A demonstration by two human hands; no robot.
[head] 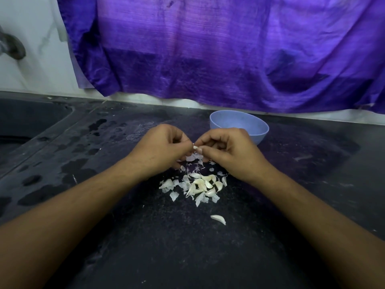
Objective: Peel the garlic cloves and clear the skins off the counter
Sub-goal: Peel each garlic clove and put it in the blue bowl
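My left hand (161, 147) and my right hand (227, 148) meet fingertip to fingertip above the dark counter (145, 236), both pinching one small white garlic clove (195, 147). Most of that clove is hidden by my fingers. Just below the hands lies a pile of garlic cloves (203, 185) mixed with thin white skins (174, 195). More skin flakes (194, 158) sit right under my fingertips. A single clove (218, 219) lies apart, nearer to me.
A light blue bowl (239, 126) stands behind my right hand near the wall. A purple cloth (208, 49) hangs over the back wall. A dark sink (25, 122) is set into the counter at the left, with wet patches (79, 167) beside it.
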